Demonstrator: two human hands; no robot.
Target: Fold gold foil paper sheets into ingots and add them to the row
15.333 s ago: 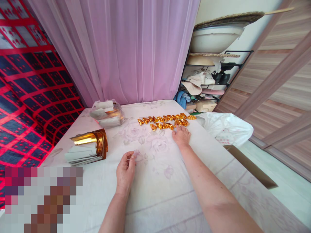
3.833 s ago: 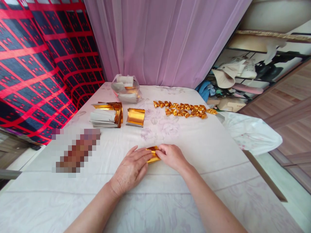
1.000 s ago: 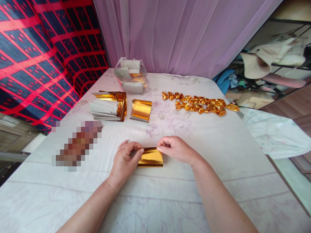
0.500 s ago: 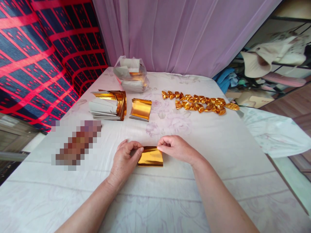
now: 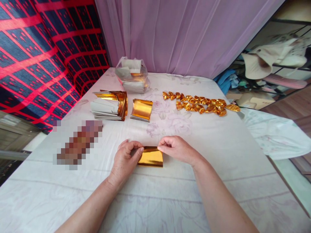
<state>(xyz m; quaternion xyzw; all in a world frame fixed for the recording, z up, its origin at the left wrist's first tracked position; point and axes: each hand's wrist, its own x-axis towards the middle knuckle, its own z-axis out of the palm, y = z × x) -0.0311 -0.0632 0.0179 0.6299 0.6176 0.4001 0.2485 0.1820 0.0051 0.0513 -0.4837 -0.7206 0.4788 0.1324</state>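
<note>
A shiny gold foil paper sheet lies near the middle of the table, its far edge between my two hands. My left hand pinches its far left corner with thumb and fingers. At the far right corner, my right hand pinches the same edge. Beyond them is a small stack of gold foil sheets. Left of that stands a bigger pile of gold foil sheets with pale backs. Folded gold foil pieces lie in two rows at the back right.
A clear plastic bag with more foil sheets stands at the back of the table. A blurred-out object lies at left on the floral tablecloth. Purple curtain hangs behind; shelves with a pale hat stand right.
The view has shifted very slightly. Both hands keep the same grip on the gold foil sheet, with no clear movement.
</note>
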